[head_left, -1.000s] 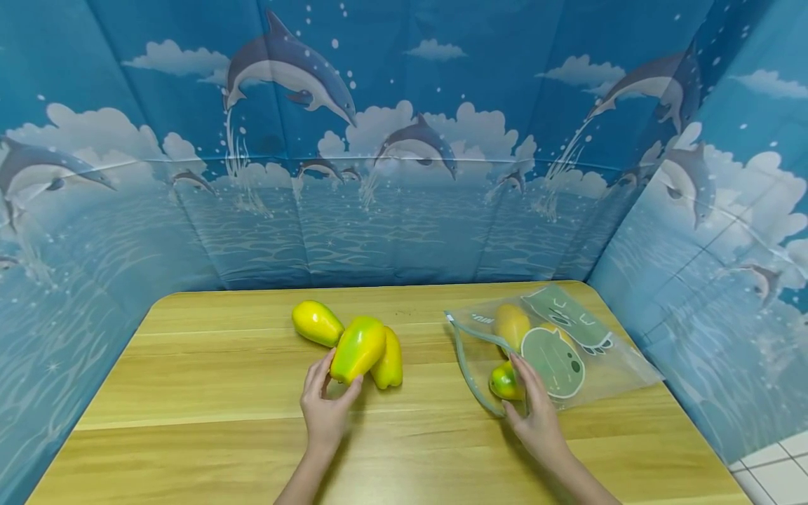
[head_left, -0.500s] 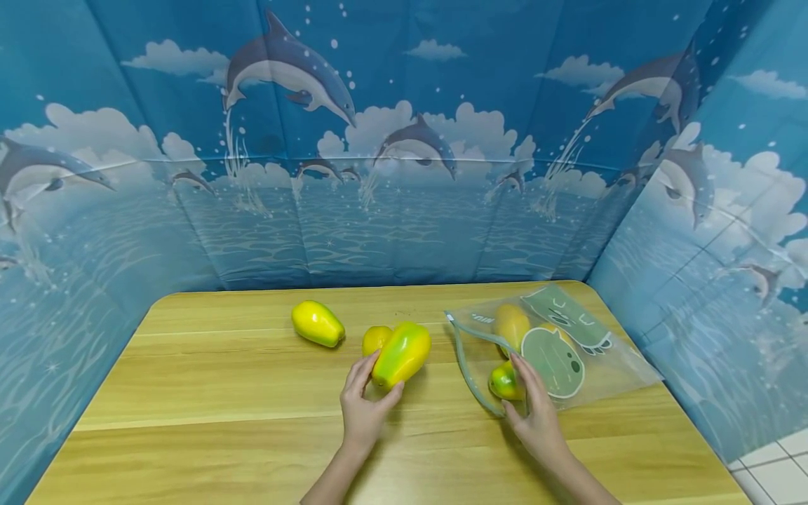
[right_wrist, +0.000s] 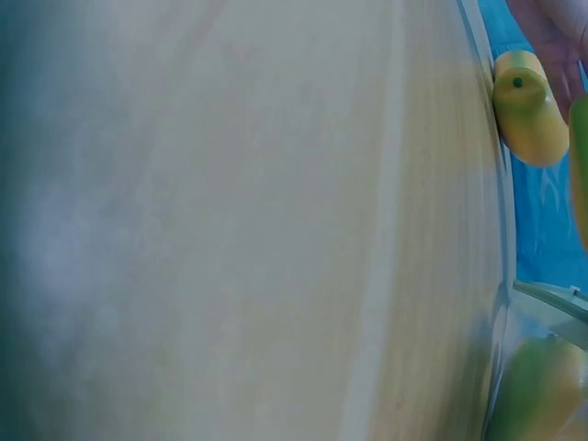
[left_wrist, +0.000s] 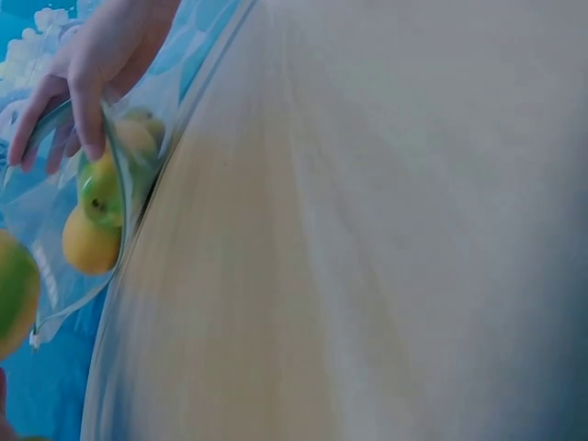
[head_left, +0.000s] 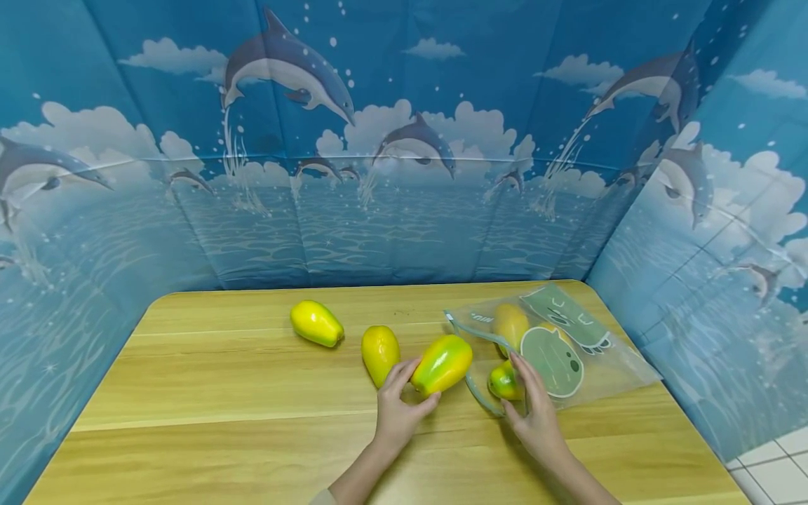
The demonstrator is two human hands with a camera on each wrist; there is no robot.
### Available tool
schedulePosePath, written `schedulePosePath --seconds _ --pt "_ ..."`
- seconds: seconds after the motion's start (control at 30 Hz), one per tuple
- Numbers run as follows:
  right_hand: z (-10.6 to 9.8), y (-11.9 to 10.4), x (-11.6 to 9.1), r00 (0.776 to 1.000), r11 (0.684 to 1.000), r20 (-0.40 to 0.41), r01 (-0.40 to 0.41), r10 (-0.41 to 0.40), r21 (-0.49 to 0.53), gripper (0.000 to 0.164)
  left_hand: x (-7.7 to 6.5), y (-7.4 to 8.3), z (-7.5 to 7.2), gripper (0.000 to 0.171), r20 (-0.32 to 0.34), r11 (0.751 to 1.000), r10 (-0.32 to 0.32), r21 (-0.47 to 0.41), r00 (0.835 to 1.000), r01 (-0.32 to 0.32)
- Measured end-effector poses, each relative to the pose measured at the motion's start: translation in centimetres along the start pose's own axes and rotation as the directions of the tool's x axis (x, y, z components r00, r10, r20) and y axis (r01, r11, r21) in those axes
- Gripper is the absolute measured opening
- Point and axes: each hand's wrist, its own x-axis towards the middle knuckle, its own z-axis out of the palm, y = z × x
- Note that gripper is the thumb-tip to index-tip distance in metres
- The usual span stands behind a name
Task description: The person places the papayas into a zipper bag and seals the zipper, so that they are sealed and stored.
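My left hand (head_left: pixel 399 410) holds a yellow-green papaya (head_left: pixel 443 365) between thumb and fingers, just left of the mouth of a clear zip bag (head_left: pixel 609 368). That papaya (left_wrist: pixel 13 292) also shows at the left edge of the left wrist view. My right hand (head_left: pixel 536 421) grips the bag's upper rim, holding the mouth apart; in the left wrist view the right hand's fingers (left_wrist: pixel 87 110) hang over the rim. Several papayas lie inside the bag, including a greenish one (head_left: pixel 503 381) close to the mouth. Printed green cartoon shapes hide part of the bag's contents.
Two more papayas lie on the wooden table (head_left: pixel 208 393): one (head_left: pixel 380 351) directly behind my left hand, the other (head_left: pixel 317 322) farther left. A dolphin-printed blue curtain (head_left: pixel 391 224) stands behind the table and along its sides.
My left hand has carried the papaya rightward, away from the two others, to beside the bag's mouth. The right hand and the bag have stayed in place.
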Motion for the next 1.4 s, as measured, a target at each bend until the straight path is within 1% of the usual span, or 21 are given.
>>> schedulePosePath --seconds 0.07,0.17,0.3,0.4,0.5,0.6,0.7,0.73,0.87,1.0,1.1,1.2,1.3,1.4 --pt "0.0 0.0 0.0 1.0 1.0 0.002 -0.005 0.005 0.003 0.095 0.0 0.0 0.4 0.052 0.028 1.0 -0.022 -0.006 0.999 0.022" --pt "0.0 0.1 -0.1 1.0 1.0 0.002 -0.005 0.005 -0.001 0.095 0.0 -0.5 1.0 0.051 0.069 0.998 -0.06 -0.018 0.996 0.061" --pt "0.0 -0.1 0.0 1.0 1.0 -0.008 0.009 -0.009 -0.025 0.095 -0.2 -2.5 2.4 0.053 0.115 0.995 -0.095 -0.022 0.989 0.098" --pt "-0.2 -0.9 0.4 1.0 1.0 -0.004 0.005 -0.005 -0.022 0.092 -0.3 -4.0 3.3 0.054 0.137 0.994 -0.103 -0.013 0.985 0.106" --pt "-0.5 -2.1 0.9 1.0 1.0 0.004 -0.003 0.003 -0.019 0.086 -0.2 -4.5 3.9 0.053 0.153 0.996 -0.092 -0.003 0.984 0.094" --pt "-0.7 -3.2 1.4 1.0 1.0 0.01 -0.008 0.008 -0.023 0.083 0.0 -4.7 4.4 0.052 0.165 0.998 -0.07 0.016 0.984 0.069" --pt "-0.7 -3.4 1.5 1.0 1.0 0.003 0.001 -0.001 -0.03 0.084 0.3 -4.9 4.8 0.052 0.175 0.998 -0.046 0.042 0.983 0.039" --pt "-0.7 -3.3 1.4 1.0 0.999 -0.002 0.007 -0.007 -0.031 0.084 0.4 -4.9 4.8 0.052 0.181 0.998 -0.047 0.049 0.982 0.039" --pt "-0.3 -2.0 0.9 1.0 0.999 -0.012 0.021 -0.021 -0.027 0.09 0.8 -5.0 5.1 0.052 0.214 0.997 -0.059 0.067 0.975 0.045" --pt "-0.1 -0.6 0.2 1.0 1.0 0.015 -0.005 0.005 -0.011 0.093 1.1 -5.0 5.4 0.052 0.241 0.997 -0.055 0.068 0.969 0.04" --pt "-0.1 -0.2 0.0 1.0 1.0 0.023 -0.009 0.009 -0.003 0.094 1.2 -5.2 5.7 0.052 0.248 0.997 -0.06 0.063 0.967 0.046" --pt "-0.1 -0.2 0.1 1.0 1.0 0.017 0.003 -0.003 -0.006 0.093 1.3 -5.2 6.1 0.052 0.273 0.996 -0.083 0.058 0.958 0.07" --pt "-0.1 -0.6 0.3 1.0 1.0 0.01 0.016 -0.015 -0.02 0.093 1.4 -5.3 6.4 0.053 0.302 0.994 -0.105 0.067 0.948 0.089" --pt "-0.2 -1.5 0.8 1.0 1.0 0.005 0.02 -0.02 -0.023 0.09 1.5 -5.2 6.7 0.054 0.322 0.991 -0.129 0.074 0.938 0.111"
